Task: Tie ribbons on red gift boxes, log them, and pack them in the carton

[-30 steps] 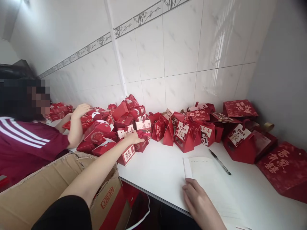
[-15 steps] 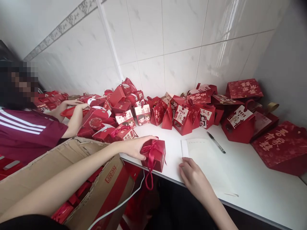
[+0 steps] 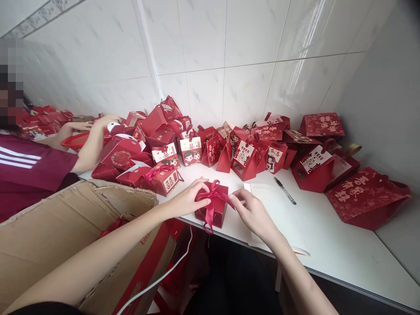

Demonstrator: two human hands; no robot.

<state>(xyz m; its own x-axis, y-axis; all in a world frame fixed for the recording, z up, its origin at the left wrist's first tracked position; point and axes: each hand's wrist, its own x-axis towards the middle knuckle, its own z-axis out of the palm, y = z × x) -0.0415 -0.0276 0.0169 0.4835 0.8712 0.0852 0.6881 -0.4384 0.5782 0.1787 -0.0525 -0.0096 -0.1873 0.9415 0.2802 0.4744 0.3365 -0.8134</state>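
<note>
A dark red gift box stands at the table's front edge, tied on top with a shiny crimson ribbon bow. Thumb and fingers of my left hand close round the bow's left side, over the box's top left edge. From the right, my right hand pinches the end of the ribbon between thumb and forefinger. One ribbon tail hangs down the box's front. Just right of the box, partly behind my right hand, lies a sheet of white paper.
A black pen lies by the paper. Many red gift boxes line the wall. An open cardboard carton stands at left, a white cable running past it. Another person's arm reaches over a red basket.
My right hand has come up from the paper to the box and taken the ribbon's end. My left hand has shifted from the box's side to the bow. The view has moved slightly.
</note>
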